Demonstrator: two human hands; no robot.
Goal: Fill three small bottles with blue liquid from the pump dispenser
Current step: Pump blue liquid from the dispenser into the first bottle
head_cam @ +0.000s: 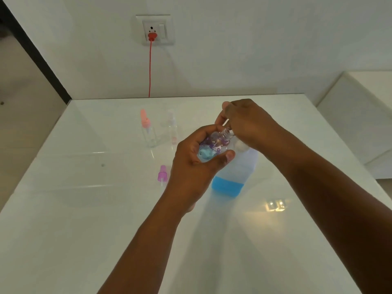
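My left hand (192,166) grips a small clear bottle with a purple pattern (214,145), tilted, its open neck pointing up and right; some blue liquid shows inside it. My right hand (248,124) rests on top of the pump dispenser (235,175), fingers closed over the pump head, whose nozzle meets the small bottle's neck. The dispenser is translucent white with blue liquid at its bottom. Two more small clear bottles stand behind: one with a pink cap (147,130), one with a clear cap (172,128). A purple spray cap (162,174) lies on the table.
The white glossy table (84,209) meets a white wall at the back. A red cord (150,68) hangs from a wall socket (156,29) down behind the table. A white cabinet (360,115) stands at the right.
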